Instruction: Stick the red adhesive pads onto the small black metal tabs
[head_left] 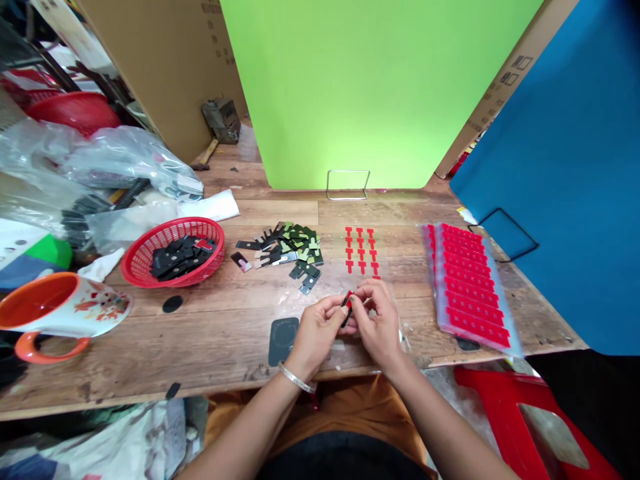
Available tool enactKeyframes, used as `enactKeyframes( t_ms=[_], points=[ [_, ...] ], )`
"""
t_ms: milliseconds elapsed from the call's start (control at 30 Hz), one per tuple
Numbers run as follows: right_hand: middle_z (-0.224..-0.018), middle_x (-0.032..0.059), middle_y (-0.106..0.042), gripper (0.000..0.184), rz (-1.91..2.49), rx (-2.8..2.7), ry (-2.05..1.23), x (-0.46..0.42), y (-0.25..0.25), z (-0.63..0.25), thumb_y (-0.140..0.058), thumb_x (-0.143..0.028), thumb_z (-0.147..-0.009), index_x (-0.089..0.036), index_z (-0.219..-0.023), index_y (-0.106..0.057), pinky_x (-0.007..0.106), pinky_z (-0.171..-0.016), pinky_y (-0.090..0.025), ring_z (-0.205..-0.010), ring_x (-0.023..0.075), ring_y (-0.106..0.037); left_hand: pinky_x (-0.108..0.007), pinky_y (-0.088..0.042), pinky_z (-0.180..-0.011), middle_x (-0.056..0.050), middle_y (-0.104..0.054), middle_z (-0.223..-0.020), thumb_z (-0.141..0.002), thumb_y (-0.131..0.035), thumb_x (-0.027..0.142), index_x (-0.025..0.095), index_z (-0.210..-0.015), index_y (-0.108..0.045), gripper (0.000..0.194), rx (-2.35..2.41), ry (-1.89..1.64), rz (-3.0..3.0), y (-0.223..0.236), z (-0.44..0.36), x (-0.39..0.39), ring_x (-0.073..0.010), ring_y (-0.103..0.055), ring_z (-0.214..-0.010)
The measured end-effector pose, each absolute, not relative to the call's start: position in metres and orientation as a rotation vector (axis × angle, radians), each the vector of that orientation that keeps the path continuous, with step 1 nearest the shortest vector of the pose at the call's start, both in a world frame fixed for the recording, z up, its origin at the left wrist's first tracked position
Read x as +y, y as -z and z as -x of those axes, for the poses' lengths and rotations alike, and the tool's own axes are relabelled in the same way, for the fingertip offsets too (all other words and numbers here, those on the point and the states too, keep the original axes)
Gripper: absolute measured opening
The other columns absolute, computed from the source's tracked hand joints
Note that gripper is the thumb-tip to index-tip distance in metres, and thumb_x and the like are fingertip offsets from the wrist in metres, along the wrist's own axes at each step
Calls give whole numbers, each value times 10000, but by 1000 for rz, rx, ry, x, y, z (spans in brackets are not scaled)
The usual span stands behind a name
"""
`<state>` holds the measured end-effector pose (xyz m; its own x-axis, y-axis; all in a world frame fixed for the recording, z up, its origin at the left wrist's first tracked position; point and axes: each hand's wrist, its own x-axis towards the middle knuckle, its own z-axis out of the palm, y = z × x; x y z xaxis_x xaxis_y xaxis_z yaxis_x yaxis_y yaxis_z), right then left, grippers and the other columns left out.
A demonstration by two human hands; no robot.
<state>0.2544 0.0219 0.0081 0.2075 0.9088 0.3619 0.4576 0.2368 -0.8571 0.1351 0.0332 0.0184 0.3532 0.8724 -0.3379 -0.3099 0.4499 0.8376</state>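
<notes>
Small workshop, likely: wooden workbench [225, 333], loose black metal parts [305, 247], red sticker sheets [473, 287], parts basket [173, 252].

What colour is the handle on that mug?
The handle is orange, seen best in the head view.

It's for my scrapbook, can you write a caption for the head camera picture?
Two hands hold a small black-and-red piece above a wooden table, near a red basket.
</notes>
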Motion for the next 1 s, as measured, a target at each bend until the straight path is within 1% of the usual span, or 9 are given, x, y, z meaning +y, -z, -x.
enactKeyframes(
  t_ms=[67,200,233,367,467,600,667,833,1000],
  points=[
    [-925,50,-528,44,1395,-1381,-540,21,-5,-256,-514,-220,-820,-201,-846,-544,259,-614,-461,-793,152,-530,-304,-535,-661,-57,-689,-771,-703,-668,318,118,-985,-649,346,889,-842,-768,-18,-134,33,-162,-649,-641],
    [-934,41,-552,338,1415,-1234,-704,21,1,-260,-594,-269,-773,-213,-1080,-464,237,-541,-458,-664,125,-541,-309,-535,-672,-57,-682,-744,-725,-649,314,110,-993,-644,337,904,-805,-798,-16,-132,32,-154,-636,-642],
    [-920,38,-562,357,1417,-1222,-758,20,1,-261,-596,-283,-772,-211,-1093,-459,232,-526,-454,-640,121,-539,-305,-535,-670,-59,-681,-749,-731,-644,314,110,-995,-643,334,902,-799,-806,-16,-131,32,-153,-634,-648],
    [-734,13,-582,159,1434,-1333,-894,16,-4,-266,-523,-315,-829,-179,-880,-587,233,-548,-440,-604,125,-534,-288,-534,-644,-59,-670,-723,-751,-626,305,97,-991,-640,317,878,-771,-859,-16,-129,31,-144,-623,-631],
    [-621,-6,-558,197,1448,-1353,-933,12,-10,-267,-508,-323,-837,-172,-745,-596,228,-536,-420,-567,124,-521,-280,-531,-635,-59,-663,-691,-756,-624,311,93,-980,-641,314,857,-725,-892,-18,-128,31,-140,-622,-612],
    [-577,-11,-556,222,1477,-1314,-955,11,-10,-267,-542,-350,-811,-172,-688,-593,223,-510,-403,-542,123,-509,-280,-532,-664,-70,-675,-766,-731,-651,336,112,-966,-638,325,820,-676,-873,-16,-126,29,-141,-635,-652],
    [-568,-8,-565,243,1479,-1279,-1018,12,-7,-268,-555,-374,-799,-169,-677,-600,221,-503,-402,-537,123,-513,-263,-531,-632,-71,-674,-759,-713,-669,344,111,-924,-639,317,859,-684,-852,-14,-126,28,-131,-629,-624],
    [-484,-18,-512,415,1469,-1102,-1267,17,0,-271,-436,-474,-842,-158,-611,-575,201,-403,-334,-412,90,-439,-226,-511,-524,-82,-675,-732,-688,-683,360,101,-820,-631,295,988,-717,-787,-9,-127,27,-115,-607,-540],
    [-507,-35,-553,252,1440,-1186,-1248,15,-5,-263,-600,-401,-752,-173,-657,-547,198,-445,-367,-457,100,-496,-227,-502,-504,-55,-658,-677,-678,-683,359,103,-812,-626,295,995,-728,-800,-9,-126,25,-113,-594,-517]
  ],
)
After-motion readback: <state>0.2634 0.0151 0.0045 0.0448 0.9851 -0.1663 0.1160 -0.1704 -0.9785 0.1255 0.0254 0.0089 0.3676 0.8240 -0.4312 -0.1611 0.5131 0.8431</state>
